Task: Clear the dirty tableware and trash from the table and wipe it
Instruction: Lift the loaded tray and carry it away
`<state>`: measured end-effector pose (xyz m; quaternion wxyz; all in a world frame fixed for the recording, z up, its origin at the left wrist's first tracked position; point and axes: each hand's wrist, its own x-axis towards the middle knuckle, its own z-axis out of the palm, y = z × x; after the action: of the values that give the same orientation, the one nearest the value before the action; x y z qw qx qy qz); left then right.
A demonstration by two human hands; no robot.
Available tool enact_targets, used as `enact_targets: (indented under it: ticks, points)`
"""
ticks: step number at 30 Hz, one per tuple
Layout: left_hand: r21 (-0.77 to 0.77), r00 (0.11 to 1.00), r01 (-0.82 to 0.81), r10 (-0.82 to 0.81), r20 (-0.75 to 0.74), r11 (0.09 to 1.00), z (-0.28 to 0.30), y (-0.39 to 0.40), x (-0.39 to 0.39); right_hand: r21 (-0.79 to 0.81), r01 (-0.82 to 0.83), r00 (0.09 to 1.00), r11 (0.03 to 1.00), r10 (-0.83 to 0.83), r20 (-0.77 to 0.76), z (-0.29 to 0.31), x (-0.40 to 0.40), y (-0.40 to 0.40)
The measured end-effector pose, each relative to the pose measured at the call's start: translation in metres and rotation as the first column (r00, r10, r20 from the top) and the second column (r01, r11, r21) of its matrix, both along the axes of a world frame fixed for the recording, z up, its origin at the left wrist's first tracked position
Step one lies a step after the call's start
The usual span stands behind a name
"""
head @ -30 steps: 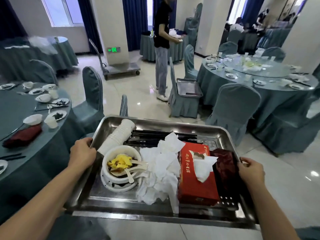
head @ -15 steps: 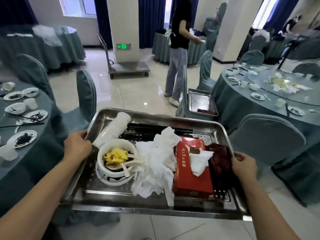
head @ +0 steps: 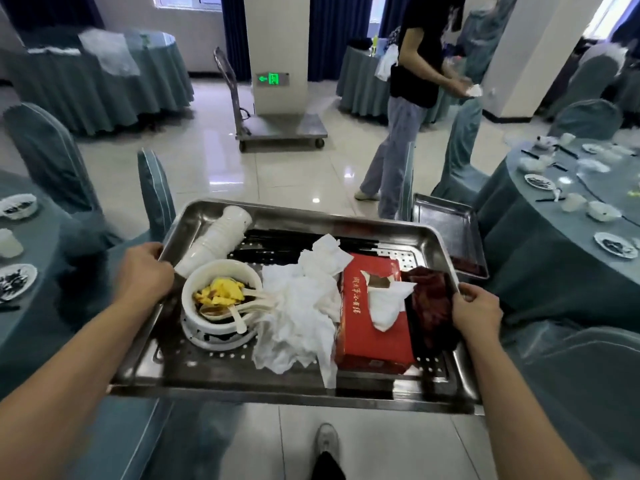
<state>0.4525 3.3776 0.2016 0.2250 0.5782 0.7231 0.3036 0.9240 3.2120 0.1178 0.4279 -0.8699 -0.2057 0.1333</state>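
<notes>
We saw steel tray (head: 221, 372) level in the air, stacked white cups (head: 216, 244) lying tipped, white bowl (head: 221, 299) with yellow scraps and spoons, crumpled napkins (head: 298, 317), red tissue box (head: 372, 327), maroon cloth (head: 431, 306), black chopsticks (head: 277, 242) at far side.

Chopsticks (head: 277, 242) half buried under napkins (head: 301, 306), bystander (head: 412, 98) (head cropped), far tables blurred.

A perforated steel tray (head: 221, 372) is loaded with a stack of white cups (head: 214, 242) lying on its side, black chopsticks (head: 277, 242), a bowl (head: 221, 299) of yellow scraps and spoons on stacked plates, crumpled napkins (head: 298, 320), a red tissue box (head: 372, 327) and a dark red cloth (head: 431, 306).
</notes>
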Motion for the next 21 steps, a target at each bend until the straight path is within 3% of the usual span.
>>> enact_targets:
  ticks: [5,13,21]
  points:
    - [-0.013,0.997,-0.073,0.073,0.006,0.997,0.001,0.112,0.057,-0.001,-0.053,0.998,0.999,0.053,-0.033,-0.009,0.057,0.149]
    - [-0.021,0.977,-0.161,0.156,-0.148,0.987,-0.007,0.299,0.084,-0.035,-0.185,0.982,0.982,0.184,-0.039,-0.011,0.111,0.38]
    - [-0.089,0.981,-0.185,0.179,-0.069,0.979,-0.043,0.526,0.102,-0.068,-0.237,0.972,0.969,0.236,-0.012,-0.023,0.15,0.62]
